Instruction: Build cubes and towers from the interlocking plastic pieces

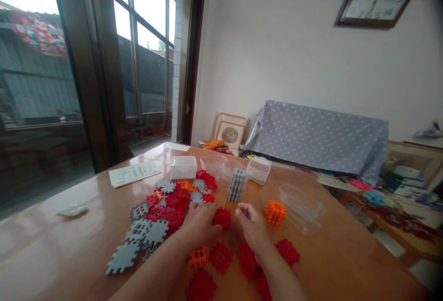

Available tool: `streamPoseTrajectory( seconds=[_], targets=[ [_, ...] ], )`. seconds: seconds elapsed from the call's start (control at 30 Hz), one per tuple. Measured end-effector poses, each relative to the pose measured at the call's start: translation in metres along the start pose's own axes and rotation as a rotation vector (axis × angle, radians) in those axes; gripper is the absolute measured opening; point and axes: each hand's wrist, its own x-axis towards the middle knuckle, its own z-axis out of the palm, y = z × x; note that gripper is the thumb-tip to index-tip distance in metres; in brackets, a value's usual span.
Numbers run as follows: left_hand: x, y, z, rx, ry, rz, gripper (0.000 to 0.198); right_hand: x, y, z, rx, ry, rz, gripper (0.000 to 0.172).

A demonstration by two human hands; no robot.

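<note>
My left hand (202,220) reaches over the right side of a spread pile of flat, notched-edge interlocking tiles. Its thumb stands apart from the fingers, and a red tile (222,218) lies just right of it. I see nothing in its grasp, though the fingertips are partly hidden. My right hand (252,227) hovers with loosely curved fingers and nothing visible between them. Just beyond it stands an upright stack of grey tiles (237,184). To its right sits a stack of orange tiles (276,212). Several red tiles (248,260) lie under and around my right wrist.
Grey tiles (122,257) spread at the left. Two clear boxes (183,168) and clear plastic trays (301,208) stand farther back and right. A paper booklet (134,173) and a crumpled wrapper (72,209) lie on the left of the wooden table (69,250).
</note>
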Motion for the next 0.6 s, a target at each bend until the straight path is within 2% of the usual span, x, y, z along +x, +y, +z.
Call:
streamPoseTrajectory(
  seconds=[0.43,0.6],
  targets=[
    [0.000,-0.007,0.006,-0.021,-0.019,-0.059,0.050,0.003,0.017,-0.006,-0.295,-0.021,-0.040,0.032],
    [0.001,-0.009,0.009,-0.032,-0.026,-0.088,0.030,-0.007,0.010,-0.010,-0.496,-0.103,-0.058,0.039]
  ],
)
